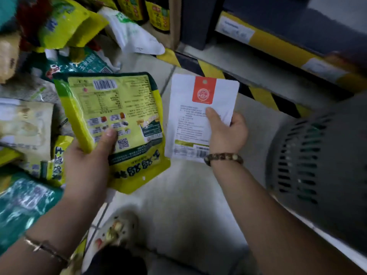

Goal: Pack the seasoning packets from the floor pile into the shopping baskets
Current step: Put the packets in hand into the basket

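Seasoning packets in mixed colours lie heaped on the floor. Your left hand grips a yellow-green plastic pouch and your right hand a white red-labelled packet, neither yet in the grey slotted plastic basket.

The scene is dimly and evenly lit, with faint glare on the teal packet. Edges are blurred and bent; the basket is smeared.

Pale tiled floor fills the centre. Yellow-and-black hazard tape runs diagonally across the upper right, below a yellow price rail. Yellow-labelled bottles stand at top centre.
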